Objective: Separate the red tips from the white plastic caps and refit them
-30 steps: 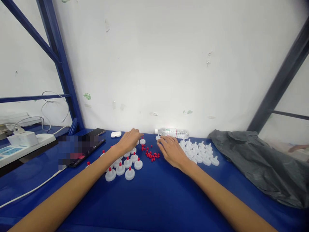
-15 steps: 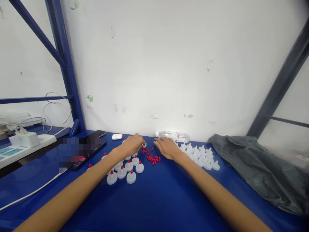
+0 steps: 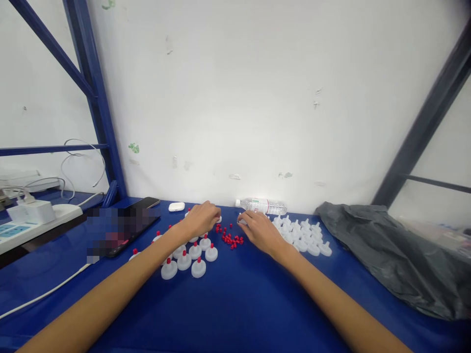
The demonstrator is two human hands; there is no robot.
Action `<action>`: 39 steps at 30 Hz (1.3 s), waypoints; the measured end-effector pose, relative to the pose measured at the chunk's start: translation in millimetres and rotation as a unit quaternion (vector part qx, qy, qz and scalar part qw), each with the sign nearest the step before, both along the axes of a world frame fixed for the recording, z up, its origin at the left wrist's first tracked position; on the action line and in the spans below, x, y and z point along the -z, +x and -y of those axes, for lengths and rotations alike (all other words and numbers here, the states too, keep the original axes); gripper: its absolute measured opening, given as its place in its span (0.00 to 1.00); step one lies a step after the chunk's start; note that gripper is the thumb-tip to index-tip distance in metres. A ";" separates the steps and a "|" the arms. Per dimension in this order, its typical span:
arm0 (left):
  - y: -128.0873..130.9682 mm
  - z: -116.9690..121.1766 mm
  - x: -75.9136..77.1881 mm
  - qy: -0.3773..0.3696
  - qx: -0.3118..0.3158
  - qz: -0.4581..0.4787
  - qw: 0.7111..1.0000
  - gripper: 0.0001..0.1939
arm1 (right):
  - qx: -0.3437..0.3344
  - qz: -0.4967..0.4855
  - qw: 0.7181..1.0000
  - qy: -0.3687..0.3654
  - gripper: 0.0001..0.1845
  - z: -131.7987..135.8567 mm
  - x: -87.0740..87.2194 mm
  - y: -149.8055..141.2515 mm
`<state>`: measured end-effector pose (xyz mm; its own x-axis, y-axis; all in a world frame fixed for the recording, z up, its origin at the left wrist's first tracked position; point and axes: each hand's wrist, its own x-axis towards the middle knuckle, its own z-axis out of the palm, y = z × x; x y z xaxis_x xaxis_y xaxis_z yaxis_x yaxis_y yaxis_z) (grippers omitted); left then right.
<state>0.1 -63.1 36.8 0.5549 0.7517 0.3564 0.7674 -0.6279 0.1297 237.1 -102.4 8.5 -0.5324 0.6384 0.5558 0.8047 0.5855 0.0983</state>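
My left hand (image 3: 202, 219) is closed at the back of the table, its curled fingers on a white nozzle cap (image 3: 220, 218) that is mostly hidden. Under and beside that wrist stand several white nozzle caps with red tips (image 3: 198, 268). Across a small gap, my right hand (image 3: 262, 230) has thumb and fingers bent round another white nozzle cap (image 3: 241, 220), only partly visible. Between the hands lie several small red tip caps (image 3: 231, 239), loose on the blue table (image 3: 235, 299). To the right of my right hand are several white nozzle caps without red tips (image 3: 302, 240).
A clear plastic bottle (image 3: 274, 206) lies along the wall behind my right hand. Dark grey plastic sheeting (image 3: 397, 260) covers the right side. At left are a phone (image 3: 147, 203), a white case (image 3: 176, 207), a power strip (image 3: 68, 212) and a white cable (image 3: 44, 292).
My left hand has come down and closed over the cap near its fingertips. My right hand's fingers, flatter before, have curled round a white cap. The camera view has shifted slightly.
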 end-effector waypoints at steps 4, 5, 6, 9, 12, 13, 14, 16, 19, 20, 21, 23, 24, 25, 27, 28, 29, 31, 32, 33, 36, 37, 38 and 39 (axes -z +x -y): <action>8.7 7.3 -12.6 -0.039 0.024 0.094 0.994 0.10 | -0.027 -0.017 0.999 0.013 0.07 7.2 -2.6 -4.1; 11.0 9.3 -14.6 -0.052 0.036 0.116 0.991 0.10 | -0.033 -0.019 0.999 0.015 0.06 8.0 -3.0 -5.4; 13.2 11.2 -15.9 -0.064 0.048 0.137 0.987 0.11 | -0.037 -0.021 0.999 0.017 0.05 8.5 -3.2 -6.6; 18.0 15.7 -16.2 -0.098 0.077 0.183 0.975 0.11 | -0.048 -0.024 0.998 0.021 0.03 9.1 -2.9 -8.4; 20.9 18.3 -13.4 -0.130 0.091 0.209 0.965 0.11 | -0.051 -0.029 0.998 0.025 0.05 8.7 -2.2 -8.6; 21.8 19.2 -12.7 -0.136 0.090 0.217 0.962 0.12 | -0.051 -0.030 0.998 0.027 0.05 8.6 -2.1 -8.7; 22.5 20.2 -12.4 -0.140 0.088 0.225 0.960 0.12 | -0.052 -0.031 0.998 0.029 0.05 8.6 -2.1 -9.1; 23.8 22.8 -13.3 -0.140 0.079 0.242 0.957 0.11 | -0.052 -0.030 0.998 0.032 0.06 9.1 -2.7 -10.1; 24.7 27.3 -17.0 -0.136 0.066 0.262 0.953 0.10 | -0.051 -0.029 0.998 0.038 0.07 10.7 -4.1 -12.0; 24.7 28.4 -18.1 -0.136 0.063 0.266 0.952 0.10 | -0.052 -0.028 0.997 0.039 0.07 11.2 -4.7 -12.4; 24.7 29.0 -18.8 -0.137 0.061 0.268 0.952 0.10 | -0.053 -0.026 0.997 0.041 0.07 11.7 -5.3 -12.7; 24.6 28.9 -19.0 -0.140 0.057 0.272 0.951 0.10 | -0.054 -0.023 0.997 0.044 0.07 12.3 -6.2 -13.1; 24.6 28.4 -18.6 -0.140 0.056 0.273 0.950 0.10 | -0.054 -0.022 0.997 0.045 0.07 12.5 -6.5 -13.1; 24.7 27.7 -18.0 -0.140 0.056 0.274 0.950 0.10 | -0.054 -0.021 0.997 0.047 0.07 12.5 -6.7 -13.2; 24.6 26.4 -16.6 -0.143 0.058 0.272 0.950 0.11 | -0.053 -0.019 0.997 0.050 0.08 12.4 -7.0 -12.9; 24.4 25.9 -16.1 -0.145 0.060 0.269 0.950 0.11 | -0.055 -0.016 0.997 0.051 0.08 12.3 -7.1 -12.6; 24.1 25.6 -15.9 -0.147 0.062 0.265 0.951 0.11 | -0.057 -0.014 0.997 0.052 0.08 12.1 -7.1 -12.1; 23.1 25.2 -15.8 -0.149 0.065 0.255 0.953 0.12 | -0.064 -0.007 0.997 0.053 0.08 11.8 -7.3 -10.8; 22.5 24.9 -15.7 -0.148 0.066 0.249 0.955 0.12 | -0.067 -0.003 0.996 0.054 0.08 11.6 -7.5 -10.1; 21.8 24.4 -15.5 -0.146 0.067 0.243 0.957 0.12 | -0.070 -0.001 0.996 0.055 0.08 11.6 -7.7 -9.4; 20.4 21.0 -13.0 -0.136 0.075 0.222 0.963 0.14 | -0.072 0.004 0.996 0.058 0.09 11.9 -8.3 -8.9; 20.2 19.6 -11.5 -0.131 0.079 0.213 0.965 0.15 | -0.073 0.004 0.996 0.059 0.09 12.1 -8.4 -9.4; 20.2 18.2 -9.8 -0.125 0.082 0.204 0.968 0.16 | -0.074 0.005 0.995 0.060 0.10 12.3 -8.4 -10.0; 20.2 17.1 -8.1 -0.119 0.085 0.193 0.970 0.17 | -0.076 0.007 0.995 0.061 0.10 12.6 -8.3 -10.9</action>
<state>20.3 -80.2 44.9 0.5378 0.7474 0.3902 0.5207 -0.6584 0.5434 226.1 -114.9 16.8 -0.6252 0.4789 0.6162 0.7065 0.6828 0.1861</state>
